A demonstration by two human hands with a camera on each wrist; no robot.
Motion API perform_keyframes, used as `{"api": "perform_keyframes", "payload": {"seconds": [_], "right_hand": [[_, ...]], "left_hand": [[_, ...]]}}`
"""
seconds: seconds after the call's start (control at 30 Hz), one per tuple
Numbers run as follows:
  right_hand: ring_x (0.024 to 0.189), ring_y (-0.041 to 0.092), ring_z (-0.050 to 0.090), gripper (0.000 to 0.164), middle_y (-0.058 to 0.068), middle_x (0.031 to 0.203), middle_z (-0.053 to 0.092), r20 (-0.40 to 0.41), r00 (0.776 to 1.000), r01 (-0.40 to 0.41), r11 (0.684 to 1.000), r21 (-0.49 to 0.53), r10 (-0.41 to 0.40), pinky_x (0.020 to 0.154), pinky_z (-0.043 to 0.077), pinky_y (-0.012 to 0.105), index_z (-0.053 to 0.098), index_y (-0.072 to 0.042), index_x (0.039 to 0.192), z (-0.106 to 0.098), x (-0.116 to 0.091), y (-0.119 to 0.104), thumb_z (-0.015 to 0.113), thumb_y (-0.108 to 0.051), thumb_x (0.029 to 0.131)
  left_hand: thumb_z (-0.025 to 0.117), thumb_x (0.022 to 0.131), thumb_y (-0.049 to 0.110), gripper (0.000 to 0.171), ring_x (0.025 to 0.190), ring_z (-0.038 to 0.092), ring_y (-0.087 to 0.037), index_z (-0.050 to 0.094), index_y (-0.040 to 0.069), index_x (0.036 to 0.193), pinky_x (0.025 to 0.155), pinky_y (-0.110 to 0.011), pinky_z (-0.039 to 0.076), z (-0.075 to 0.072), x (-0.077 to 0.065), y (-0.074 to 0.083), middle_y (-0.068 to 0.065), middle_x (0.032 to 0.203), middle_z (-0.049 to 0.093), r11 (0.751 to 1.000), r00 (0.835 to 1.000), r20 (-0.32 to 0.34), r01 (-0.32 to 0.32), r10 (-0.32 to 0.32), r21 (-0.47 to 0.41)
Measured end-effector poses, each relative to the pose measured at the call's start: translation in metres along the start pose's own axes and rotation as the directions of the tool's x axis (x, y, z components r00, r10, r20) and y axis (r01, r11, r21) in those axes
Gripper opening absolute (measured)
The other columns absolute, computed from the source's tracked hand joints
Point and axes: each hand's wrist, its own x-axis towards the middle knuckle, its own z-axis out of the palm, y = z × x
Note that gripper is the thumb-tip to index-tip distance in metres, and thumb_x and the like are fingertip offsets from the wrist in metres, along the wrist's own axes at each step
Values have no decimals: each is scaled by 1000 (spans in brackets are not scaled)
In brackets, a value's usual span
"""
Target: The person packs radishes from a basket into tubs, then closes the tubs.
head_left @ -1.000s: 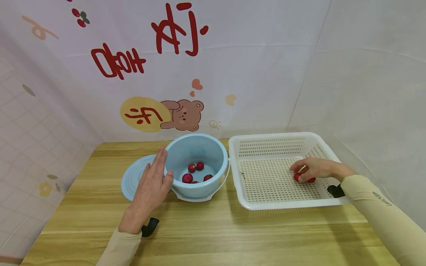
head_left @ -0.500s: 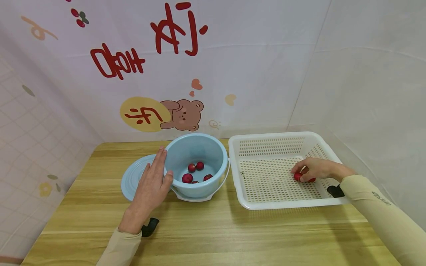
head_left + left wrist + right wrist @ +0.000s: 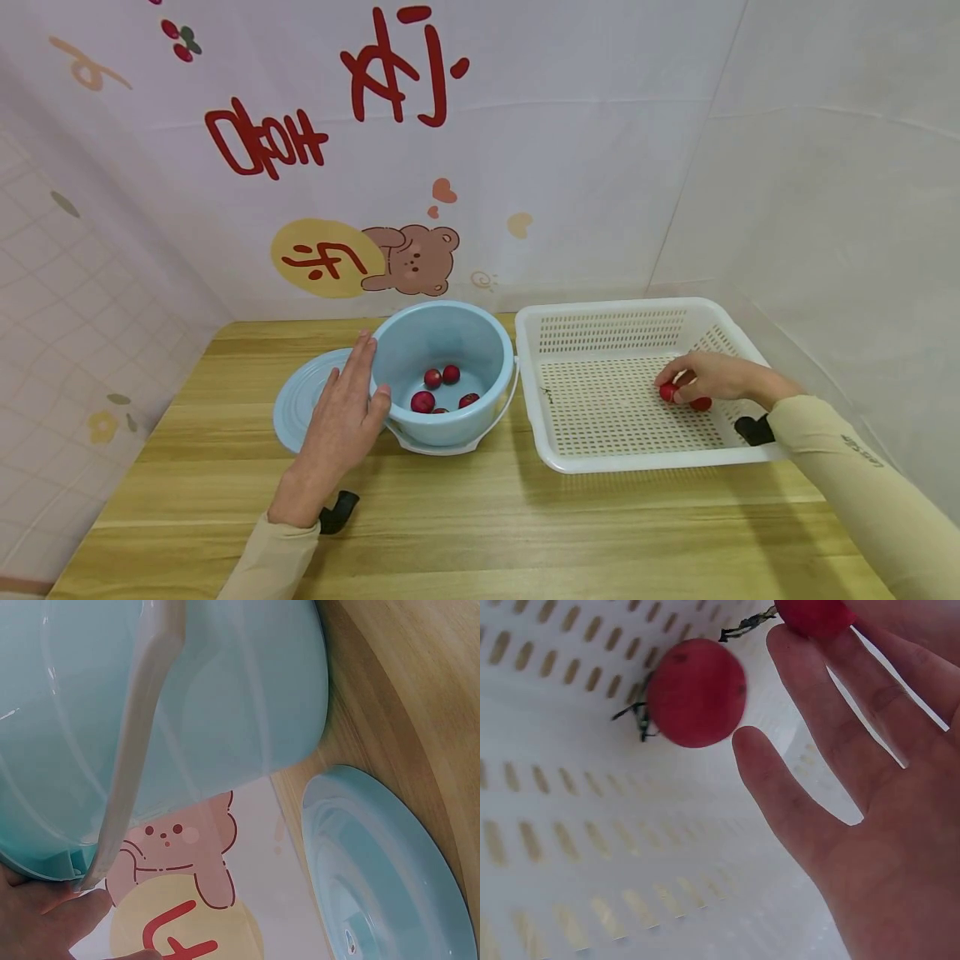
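Observation:
My left hand (image 3: 345,417) rests with extended fingers against the left rim of the light blue bucket (image 3: 442,429). Several small round red vegetables (image 3: 422,402) lie inside it. Over the white basket (image 3: 600,462), my right hand (image 3: 712,375) pinches a small round red vegetable (image 3: 667,392) in its fingertips. The right wrist view shows this held vegetable (image 3: 814,613) at the top edge, with a thin green stem. Another red vegetable (image 3: 697,694), with green stem bits, lies in the basket just beyond a fingertip.
The bucket's round blue lid (image 3: 296,408) lies on the wooden table (image 3: 480,533) at the bucket's left. A white handle (image 3: 139,727) hangs along the bucket's side. A green scrap (image 3: 548,395) lies in the basket. A printed cloth wall (image 3: 600,167) stands behind the table.
My right hand has shifted slightly up with the red vegetable in its fingertips, and more of the other one shows beside it. My left hand has stayed in place.

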Motion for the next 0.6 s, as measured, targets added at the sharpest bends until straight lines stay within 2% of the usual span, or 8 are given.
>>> {"api": "perform_keyframes", "payload": {"seconds": [0.13, 0.33, 0.6], "right_hand": [[110, 31, 68, 37, 11, 118, 72, -36, 999, 23, 999, -22, -24, 80, 56, 27, 68, 4, 126, -3, -1, -3, 74, -9, 92], [112, 33, 68, 37, 12, 120, 72, -77, 994, 74, 997, 0, -74, 83, 56, 25, 67, 5, 127, -8, -6, -8, 74, -8, 93], [103, 20, 70, 37, 4, 113, 74, -133, 987, 94, 995, 17, -91, 81, 56, 26, 66, 2, 131, -13, -12, -17, 72, -12, 96]], "left_hand": [[43, 106, 29, 66, 153, 30, -37, 26, -1, 162, 117, -71, 22, 0, -1, 0, -16, 170, 23, 1000, 1000, -1, -1, 1, 1], [43, 106, 30, 67, 153, 29, -37, 24, 0, 163, 118, -70, 20, -1, -1, 0, -16, 171, 21, 1000, 1000, 10, 10, -10, -2], [40, 106, 31, 67, 154, 27, -36, 23, 1, 164, 119, -70, 18, -1, 0, 0, -16, 171, 20, 1000, 999, 26, 20, -20, -4]]}}
